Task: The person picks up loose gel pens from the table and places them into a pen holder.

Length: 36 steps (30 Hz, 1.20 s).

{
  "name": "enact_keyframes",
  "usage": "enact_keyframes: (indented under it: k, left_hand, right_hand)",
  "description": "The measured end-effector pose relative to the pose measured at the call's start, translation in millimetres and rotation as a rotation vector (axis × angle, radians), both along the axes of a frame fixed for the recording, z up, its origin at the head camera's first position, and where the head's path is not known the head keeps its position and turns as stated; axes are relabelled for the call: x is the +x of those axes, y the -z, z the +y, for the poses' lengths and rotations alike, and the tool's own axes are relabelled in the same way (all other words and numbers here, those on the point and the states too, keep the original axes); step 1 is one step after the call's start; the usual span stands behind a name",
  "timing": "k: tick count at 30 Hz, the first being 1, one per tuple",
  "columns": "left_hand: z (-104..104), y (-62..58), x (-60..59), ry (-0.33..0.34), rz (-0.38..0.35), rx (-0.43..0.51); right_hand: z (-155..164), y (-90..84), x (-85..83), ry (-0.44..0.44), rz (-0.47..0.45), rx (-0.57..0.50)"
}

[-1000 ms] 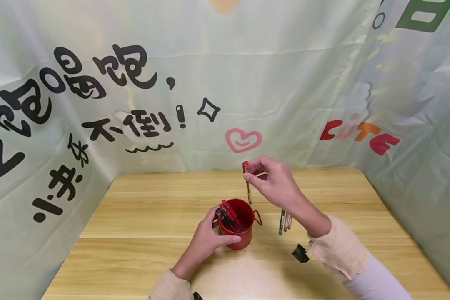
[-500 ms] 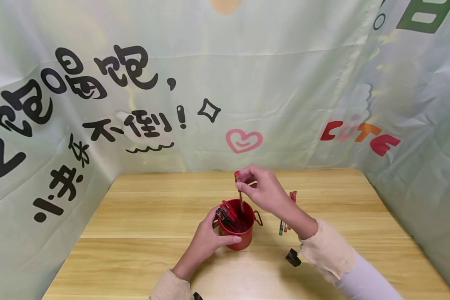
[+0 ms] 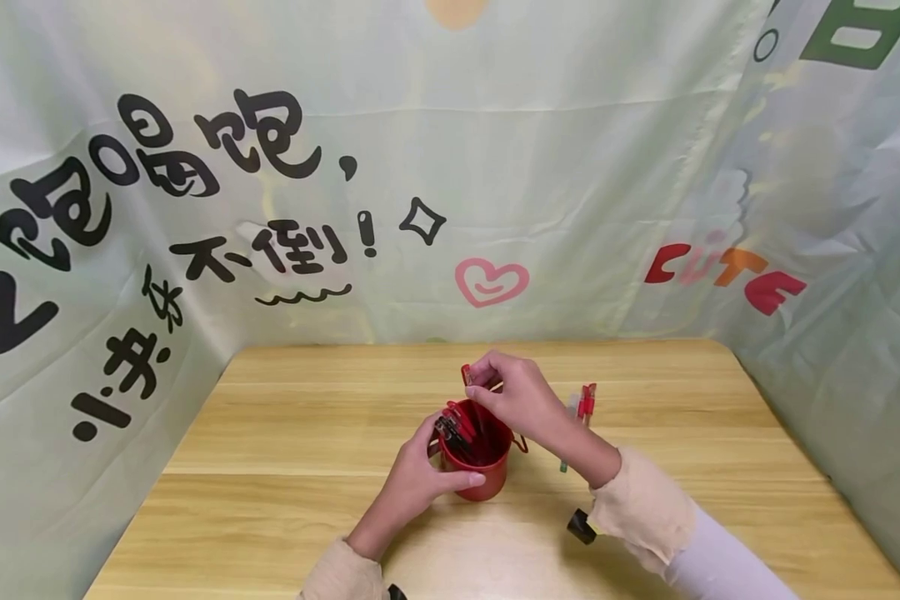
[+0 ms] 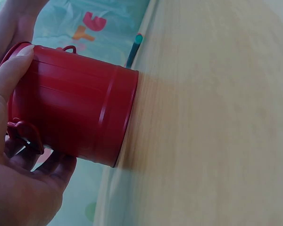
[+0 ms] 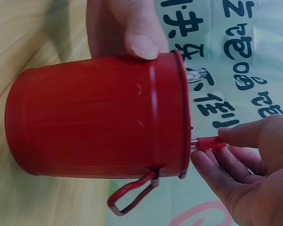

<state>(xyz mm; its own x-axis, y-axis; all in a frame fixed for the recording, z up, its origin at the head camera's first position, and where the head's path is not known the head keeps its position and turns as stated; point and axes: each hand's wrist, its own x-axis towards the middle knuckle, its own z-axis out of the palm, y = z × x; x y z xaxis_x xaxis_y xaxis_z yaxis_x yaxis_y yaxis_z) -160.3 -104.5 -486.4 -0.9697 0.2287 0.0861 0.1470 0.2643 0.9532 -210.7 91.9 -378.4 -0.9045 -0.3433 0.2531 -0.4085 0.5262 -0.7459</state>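
The left hand (image 3: 412, 483) wraps the red tin cup (image 3: 480, 454) from its nine o'clock side, fingers curled round the far wall and the thumb lying across the near wall, its nail close under the rim; the left wrist view shows the same hold, with the thumb (image 4: 7, 77) flat along the ribbed side and the other fingers cupped beneath. The cup stands upright on the wooden table (image 3: 270, 433), near the middle of the tabletop. The right hand (image 3: 517, 400) hovers just over the cup's mouth at about one o'clock, its fingertips pinching the red cap end of a pen (image 3: 467, 377) whose shaft runs down inside the cup; in the right wrist view the cap (image 5: 210, 142) sticks out just past the rim between thumb and forefinger, the remaining fingers loosely bent beside it. Several other pens (image 3: 453, 429) lean together against the cup's inner wall at nine o'clock. At three o'clock of the cup, near but apart from it, a few loose pens (image 3: 581, 408) lie on the table, partly hidden by the right forearm. A wire handle (image 5: 132, 195) hangs from the cup's side. A printed cloth backdrop (image 3: 270, 208) rises behind the table at twelve o'clock.
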Motion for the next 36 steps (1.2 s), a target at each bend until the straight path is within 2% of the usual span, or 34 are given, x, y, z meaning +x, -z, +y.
enact_keyframes:
  k: [12, 19, 36]
  left_hand:
    - [0.0, -0.6, 1.4, -0.005, -0.015, 0.002]
    - [0.3, -2.5, 1.4, -0.002, -0.027, -0.003]
    - [0.2, -2.2, 0.4, 0.004, -0.052, -0.012]
  right_hand:
    - [-6.7, 7.9, 1.4, -0.011, 0.041, 0.126]
    - [-12.7, 8.7, 5.7, -0.014, 0.107, 0.239]
    - [-23.0, 13.0, 11.6, 0.044, 0.13, 0.374]
